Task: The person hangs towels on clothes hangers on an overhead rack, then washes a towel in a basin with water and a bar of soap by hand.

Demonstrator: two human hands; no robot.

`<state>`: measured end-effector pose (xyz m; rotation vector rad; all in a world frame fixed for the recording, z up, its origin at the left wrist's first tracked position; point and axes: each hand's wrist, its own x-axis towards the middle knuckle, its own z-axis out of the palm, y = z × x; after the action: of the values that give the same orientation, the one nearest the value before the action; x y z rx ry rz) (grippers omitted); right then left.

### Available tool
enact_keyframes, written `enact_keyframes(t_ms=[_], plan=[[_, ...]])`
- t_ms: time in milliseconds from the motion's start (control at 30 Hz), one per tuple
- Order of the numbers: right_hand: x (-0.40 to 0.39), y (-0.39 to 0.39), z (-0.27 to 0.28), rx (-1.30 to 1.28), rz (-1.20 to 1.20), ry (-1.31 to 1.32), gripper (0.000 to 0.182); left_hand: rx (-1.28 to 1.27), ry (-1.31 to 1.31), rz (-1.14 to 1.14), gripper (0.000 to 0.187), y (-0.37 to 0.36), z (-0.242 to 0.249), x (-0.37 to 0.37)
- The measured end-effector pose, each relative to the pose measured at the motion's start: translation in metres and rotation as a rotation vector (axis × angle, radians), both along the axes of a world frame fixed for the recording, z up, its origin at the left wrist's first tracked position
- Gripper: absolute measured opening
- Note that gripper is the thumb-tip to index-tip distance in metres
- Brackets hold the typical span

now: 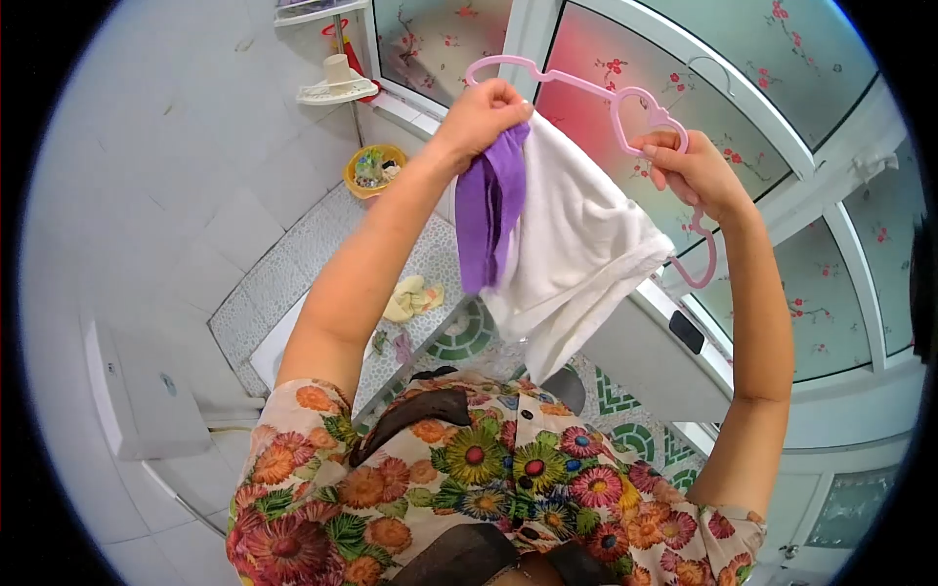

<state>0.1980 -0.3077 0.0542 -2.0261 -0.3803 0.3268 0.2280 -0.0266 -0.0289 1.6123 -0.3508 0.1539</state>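
Observation:
Both my arms are raised in front of a frosted window with red blossoms. My left hand (486, 115) pinches the top of a white garment (576, 244) with a purple part (487, 210) and touches the left end of a pink plastic hanger (576, 86). The garment hangs down from the hanger between my hands. My right hand (696, 174) grips the hanger at its heart-shaped loop on the right side.
A yellow basket (374, 168) with small items sits on a tiled ledge below the window. A white wall shelf (337, 88) is above it. A yellowish cloth (412, 298) lies on the ledge. A white appliance (664, 356) stands under my right arm.

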Motion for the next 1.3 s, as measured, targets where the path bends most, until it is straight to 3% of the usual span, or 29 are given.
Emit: enact_keyframes(t_ms=[133,233,267,400,533,633,733,867,967,1000,1167,1300], plan=[[-0.005,-0.006,0.0,-0.024,0.022,-0.002,0.023,-0.369,0.081,-0.079,0.017,0.009,0.018,-0.005],[-0.007,-0.009,0.0,-0.039,-0.027,-0.095,0.023,-0.278,0.059,-0.041,0.025,0.021,0.028,-0.011],[-0.006,-0.012,0.001,-0.019,-0.021,-0.113,0.023,-0.178,0.051,0.028,0.029,0.026,0.025,-0.005],[-0.004,-0.014,0.016,-0.058,-0.003,-0.194,0.023,0.627,-0.294,0.584,0.031,0.052,0.019,0.01],[0.01,-0.005,0.023,-0.17,0.053,-0.288,0.023,0.612,-0.934,0.459,0.041,0.011,0.057,0.004],[0.015,0.006,0.03,-0.195,0.087,-0.341,0.019,0.796,-0.956,0.308,0.04,-0.021,0.071,-0.003],[0.019,0.014,0.033,-0.177,0.118,-0.37,0.022,1.174,-0.712,0.347,0.039,-0.044,0.093,-0.011],[0.018,0.017,0.028,-0.099,0.102,-0.407,0.021,1.153,-0.803,0.372,0.038,-0.052,0.115,-0.011],[0.019,0.008,0.011,-0.268,-0.3,-1.513,0.02,1.301,-0.687,0.421,0.037,-0.055,0.125,-0.011],[0.0,0.007,0.009,-0.2,-0.512,-1.336,0.022,1.306,-0.697,0.432,0.037,-0.055,0.124,-0.009],[-0.037,0.041,-0.076,-0.258,-0.681,-0.783,0.03,1.367,-0.663,0.48,0.033,-0.048,0.125,-0.006],[-0.001,0.05,-0.139,-0.211,-0.749,-1.076,0.029,1.366,-0.615,0.448,0.036,-0.04,0.119,0.001]])
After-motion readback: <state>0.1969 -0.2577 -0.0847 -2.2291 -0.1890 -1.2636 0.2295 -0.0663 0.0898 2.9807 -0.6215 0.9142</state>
